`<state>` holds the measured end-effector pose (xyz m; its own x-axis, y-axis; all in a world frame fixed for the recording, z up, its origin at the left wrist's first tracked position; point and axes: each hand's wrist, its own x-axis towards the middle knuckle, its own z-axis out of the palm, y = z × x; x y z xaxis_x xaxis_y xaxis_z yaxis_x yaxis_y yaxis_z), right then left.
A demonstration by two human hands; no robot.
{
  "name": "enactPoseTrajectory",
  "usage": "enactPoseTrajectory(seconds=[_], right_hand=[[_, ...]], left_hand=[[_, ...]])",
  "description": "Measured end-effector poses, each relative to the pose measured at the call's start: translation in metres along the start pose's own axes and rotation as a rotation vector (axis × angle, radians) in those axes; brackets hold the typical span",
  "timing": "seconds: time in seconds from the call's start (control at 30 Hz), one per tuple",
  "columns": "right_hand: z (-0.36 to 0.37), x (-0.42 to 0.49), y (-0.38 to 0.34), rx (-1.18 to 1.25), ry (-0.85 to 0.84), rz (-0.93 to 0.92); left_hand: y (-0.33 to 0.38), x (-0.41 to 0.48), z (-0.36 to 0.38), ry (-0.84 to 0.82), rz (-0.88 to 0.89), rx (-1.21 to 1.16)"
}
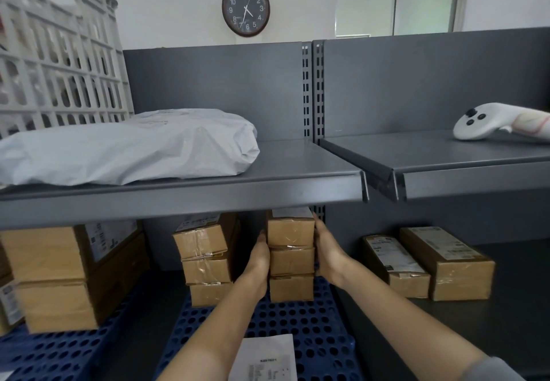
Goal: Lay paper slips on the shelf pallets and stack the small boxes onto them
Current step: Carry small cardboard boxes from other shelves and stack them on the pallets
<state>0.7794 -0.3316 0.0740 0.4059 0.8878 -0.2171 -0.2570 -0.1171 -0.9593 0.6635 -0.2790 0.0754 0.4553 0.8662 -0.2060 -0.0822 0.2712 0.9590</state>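
Observation:
A stack of three small cardboard boxes stands on the blue perforated pallet on the lower shelf. My left hand presses flat against the stack's left side and my right hand against its right side, so both hands clasp it. Just to the left stands a second stack of three small boxes on the same pallet. A white printed paper slip lies on the pallet's near part, between my forearms.
Two larger boxes are stacked on another blue pallet at left. Two long boxes lie on the bare lower shelf at right. The upper shelf overhangs, holding a grey mailer bag, a white controller and a grey crate.

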Motion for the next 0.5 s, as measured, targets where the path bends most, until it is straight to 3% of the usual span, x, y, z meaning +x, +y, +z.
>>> enactPoseTrajectory(seconds=[0.5], right_hand=[[-0.008, -0.004, 0.004, 0.027, 0.034, 0.004]], left_hand=[[0.005, -0.010, 0.001, 0.019, -0.030, 0.003]])
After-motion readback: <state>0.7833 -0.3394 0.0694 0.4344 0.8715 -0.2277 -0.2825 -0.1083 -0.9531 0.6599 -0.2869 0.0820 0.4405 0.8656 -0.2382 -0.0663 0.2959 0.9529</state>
